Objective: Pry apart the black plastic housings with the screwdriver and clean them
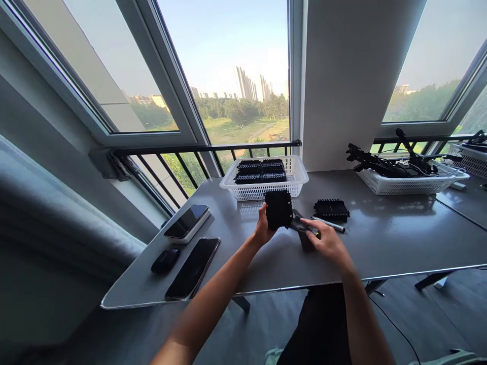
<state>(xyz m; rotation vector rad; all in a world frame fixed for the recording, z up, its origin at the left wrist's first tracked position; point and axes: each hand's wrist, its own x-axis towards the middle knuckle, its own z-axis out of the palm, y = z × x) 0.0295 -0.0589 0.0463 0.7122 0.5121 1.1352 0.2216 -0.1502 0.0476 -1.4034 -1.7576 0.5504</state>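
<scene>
My left hand [264, 226] grips a black flat plastic panel [278, 209] with toothed edges, raised upright above the table. At the panel's right edge is a dark hand tool [300, 223], closed in the fingers of my right hand [326, 241]; its exact kind is hard to make out. Under the tool a small dark block-like shape [306, 243] shows, partly covered. A second black toothed panel [331, 209] lies flat on the table to the right. Between it and my right hand rests a pen-like marker [332, 224], partly hidden by the fingers.
Behind the panel, a white basket [262, 191] holds several stacked black panels. Another white basket [403, 185] at right carries black parts and cables. On the grey table's [384, 238] left lie a phone [193, 267], a dark case [165, 260] and a dark-topped flat device [187, 223].
</scene>
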